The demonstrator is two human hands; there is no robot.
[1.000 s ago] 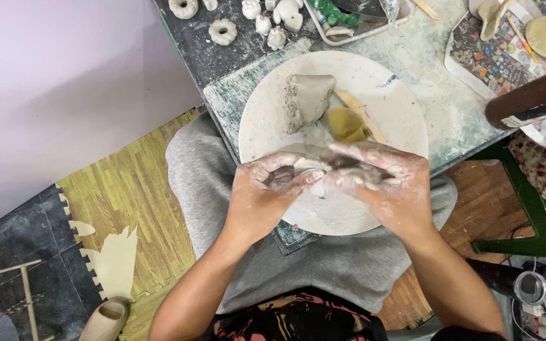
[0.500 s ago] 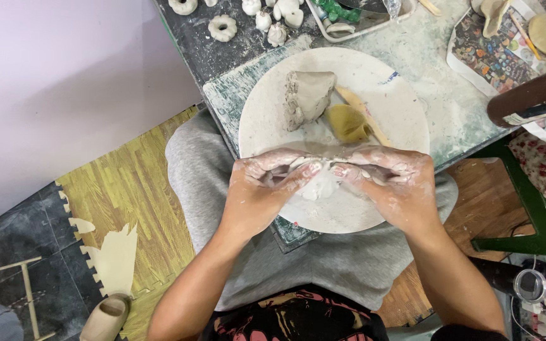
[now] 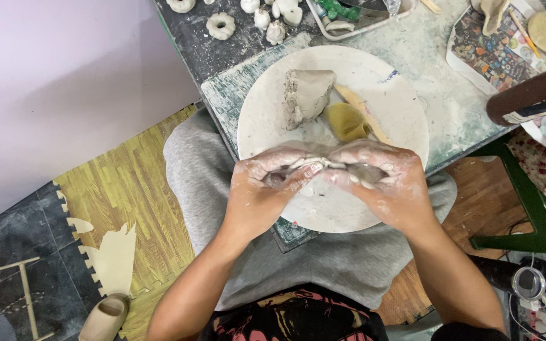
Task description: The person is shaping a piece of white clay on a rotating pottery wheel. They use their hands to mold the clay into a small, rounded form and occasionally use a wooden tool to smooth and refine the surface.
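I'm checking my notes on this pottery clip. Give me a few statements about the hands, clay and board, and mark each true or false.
1. Both hands, left hand and right hand, press one piece of clay between them. True.
2. The round white board is bare. False: a grey clay lump, a yellow sponge and a wooden tool lie on it.
3. The hands are clean. False: pale clay smears them.
4. Small white clay pieces sit beyond the board. True.
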